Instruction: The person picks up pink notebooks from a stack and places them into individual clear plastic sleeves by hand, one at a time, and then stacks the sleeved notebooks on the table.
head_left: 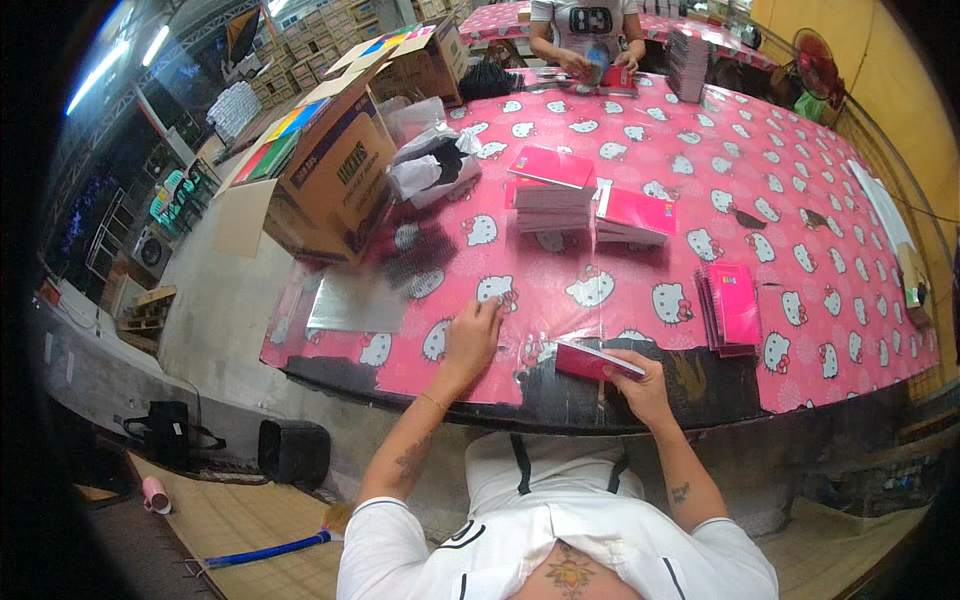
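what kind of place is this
Probably a packing workshop or small warehouse: stacks of pink notebooks on a long table, open cardboard boxes beside it, and more cartons stacked behind.

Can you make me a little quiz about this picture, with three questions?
1. True or false: the right hand holds a pink notebook.
2. What does the left hand rest on?
A. the cardboard box
B. the tablecloth
C. the fan
3. Fill in: the fanned pile of notebooks lies to the person's ____.

Key
1. True. It grips one at the table's near edge.
2. B. The palm lies flat on the pink cloth.
3. Right.
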Demonstrator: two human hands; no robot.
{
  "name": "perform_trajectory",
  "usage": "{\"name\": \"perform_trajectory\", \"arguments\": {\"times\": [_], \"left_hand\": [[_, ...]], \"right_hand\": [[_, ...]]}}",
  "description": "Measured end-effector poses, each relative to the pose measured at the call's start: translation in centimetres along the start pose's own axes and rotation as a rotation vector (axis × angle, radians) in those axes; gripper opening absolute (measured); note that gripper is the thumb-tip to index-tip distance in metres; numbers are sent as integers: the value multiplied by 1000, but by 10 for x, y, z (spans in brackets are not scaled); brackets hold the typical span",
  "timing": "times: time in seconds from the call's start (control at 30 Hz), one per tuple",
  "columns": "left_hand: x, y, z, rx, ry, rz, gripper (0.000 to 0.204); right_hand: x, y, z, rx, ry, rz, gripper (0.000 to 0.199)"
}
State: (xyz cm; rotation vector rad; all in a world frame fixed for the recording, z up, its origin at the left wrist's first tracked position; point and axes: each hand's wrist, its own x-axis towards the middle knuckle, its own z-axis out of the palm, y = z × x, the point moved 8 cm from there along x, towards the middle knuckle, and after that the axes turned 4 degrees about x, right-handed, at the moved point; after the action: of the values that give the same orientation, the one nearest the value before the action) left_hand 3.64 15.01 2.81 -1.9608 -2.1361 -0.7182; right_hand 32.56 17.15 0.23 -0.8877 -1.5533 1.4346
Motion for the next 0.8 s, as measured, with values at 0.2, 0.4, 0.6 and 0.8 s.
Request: {"name": "perform_trajectory", "arguments": {"times": [0.2, 0.4, 0.6, 0.8], "left_hand": [[0, 57, -41, -342, 24, 57, 27], [-29, 76, -38, -610, -47, 35, 22], [-25, 76, -30, -586, -43, 36, 21], [-18, 77, -30, -610, -51, 182, 26]], "right_hand": [[0, -5, -2, -18, 31, -36, 24], [0, 0, 1, 46, 18, -7, 24], [0, 1, -1, 26, -1, -12, 25], [0, 2, 0, 78, -19, -42, 22]]}}
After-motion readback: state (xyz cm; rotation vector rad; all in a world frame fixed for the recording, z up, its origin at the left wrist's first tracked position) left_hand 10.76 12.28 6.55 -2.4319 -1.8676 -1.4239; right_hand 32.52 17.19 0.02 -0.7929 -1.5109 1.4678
